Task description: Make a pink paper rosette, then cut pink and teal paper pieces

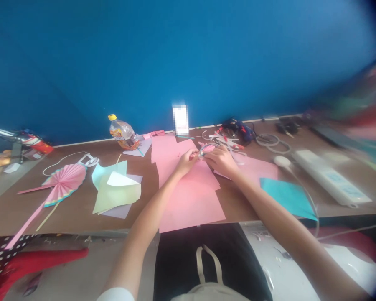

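Over the middle of the table, my left hand and my right hand are close together, fingers closed. Between them is a small pink paper piece with a bluish edge; its exact shape is too small and blurred to tell. Both hands grip it. Below my forearms lie overlapping pink paper sheets. Just beyond my right hand is a heap of white and reddish paper strips. A pink pleated paper fan with a blue and yellow border lies spread at the left, with two long pink strips.
Left of centre lie pale green, white and lilac papers; behind them leans a yellow-capped bottle. At the right are a teal sheet, a white power strip and cables. A blue wall rises behind the table.
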A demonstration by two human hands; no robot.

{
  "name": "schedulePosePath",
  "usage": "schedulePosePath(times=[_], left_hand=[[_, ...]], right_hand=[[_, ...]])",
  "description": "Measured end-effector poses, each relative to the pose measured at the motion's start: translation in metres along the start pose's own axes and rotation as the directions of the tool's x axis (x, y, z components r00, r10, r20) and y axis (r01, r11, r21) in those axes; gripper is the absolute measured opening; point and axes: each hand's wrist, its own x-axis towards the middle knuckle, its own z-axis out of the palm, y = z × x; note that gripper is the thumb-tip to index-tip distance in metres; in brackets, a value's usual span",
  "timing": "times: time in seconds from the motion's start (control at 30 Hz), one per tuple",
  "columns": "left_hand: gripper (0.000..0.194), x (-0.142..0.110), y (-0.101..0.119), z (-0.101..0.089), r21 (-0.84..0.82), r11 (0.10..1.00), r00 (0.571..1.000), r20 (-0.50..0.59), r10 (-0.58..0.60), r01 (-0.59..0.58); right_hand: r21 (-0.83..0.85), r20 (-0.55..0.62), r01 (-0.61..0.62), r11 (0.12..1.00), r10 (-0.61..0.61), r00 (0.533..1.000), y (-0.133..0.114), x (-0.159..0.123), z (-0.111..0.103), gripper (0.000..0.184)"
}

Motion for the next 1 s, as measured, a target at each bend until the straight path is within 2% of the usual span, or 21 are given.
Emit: schedulePosePath(times=[0.1, 0.2, 0.33, 0.43, 0.57, 0.77, 1.0], left_hand=[[0.048, 0.001, -0.005, -0.001, 0.013, 1.000, 0.999, -0.027, -0.026, 0.027], [0.050, 0.002, -0.007, -0.002, -0.064, 0.997, 0.999, -0.025, -0.037, 0.036], [0.053, 0.002, -0.004, -0.004, -0.172, 0.985, 1.000, 0.012, -0.013, 0.015], [0.056, 0.002, -0.001, -0.005, -0.192, 0.981, 0.999, 0.036, -0.036, 0.042], [0.055, 0.001, 0.002, -0.005, -0.157, 0.984, 0.996, 0.039, -0.078, 0.083], [0.050, -0.001, 0.011, -0.005, -0.092, 0.994, 0.998, 0.030, -0.062, 0.065], [0.055, 0.000, 0.007, -0.005, -0.167, 0.983, 0.997, 0.037, -0.072, 0.077]], right_hand=[[-0.045, -0.015, -0.013, 0.999, 0.013, 1.000, 0.000, 0.000, 0.000, 0.033], [-0.065, -0.055, -0.029, 0.997, 0.026, 0.998, -0.002, 0.000, -0.001, 0.033], [0.052, -0.093, -0.015, 0.999, 0.020, 0.995, -0.006, 0.000, -0.001, 0.024], [0.126, -0.117, -0.011, 0.992, 0.026, 0.993, -0.006, 0.000, 0.002, 0.021], [0.090, -0.087, 0.003, 0.996, 0.005, 0.996, -0.003, 0.000, 0.006, 0.021], [0.032, -0.022, 0.030, 0.999, -0.029, 0.999, -0.006, 0.002, 0.004, 0.023], [0.049, -0.043, 0.026, 0.998, -0.024, 0.999, -0.008, 0.002, 0.001, 0.025]])
